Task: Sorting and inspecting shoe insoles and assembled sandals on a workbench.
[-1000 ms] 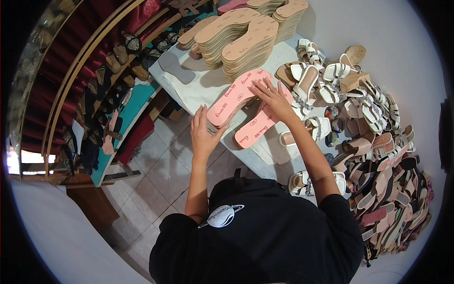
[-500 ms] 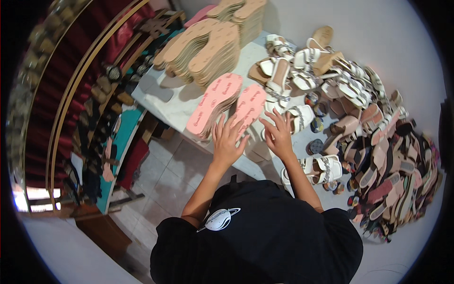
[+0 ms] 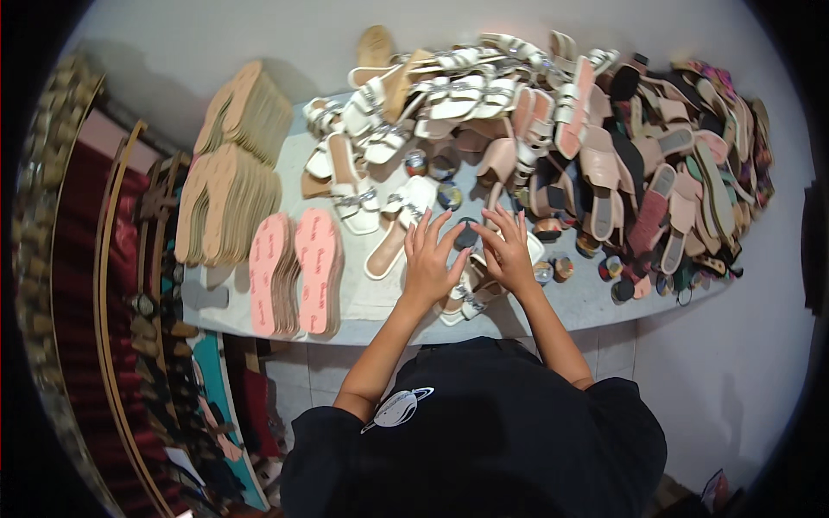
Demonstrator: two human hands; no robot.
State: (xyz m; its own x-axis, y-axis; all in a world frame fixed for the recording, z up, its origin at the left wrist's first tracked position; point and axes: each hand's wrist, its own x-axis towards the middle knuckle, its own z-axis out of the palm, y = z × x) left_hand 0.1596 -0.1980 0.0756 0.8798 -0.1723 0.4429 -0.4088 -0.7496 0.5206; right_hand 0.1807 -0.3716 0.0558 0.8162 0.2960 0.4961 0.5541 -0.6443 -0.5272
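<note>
My left hand hovers over the table with its fingers spread and nothing in them. Close beside it, my right hand is also open, with fingers apart and thumb toward the left one. Beneath and between them lies a white sandal with a braided strap, partly hidden by the hands. A small dark round piece shows just beyond the thumbs. To the left of my left hand is another white sandal with a tan insole, and a third white sandal lies farther back.
Two pink sole-shaped stacks stand at the table's front left, with taller tan stacks behind. A heap of white sandals lies along the wall. Many pink and dark sandals are piled right. Shelves stand left.
My view has turned to the right, so the table now spreads across it. Both hands have gone from beside the pink stacks to above the white sandals, staying open.
</note>
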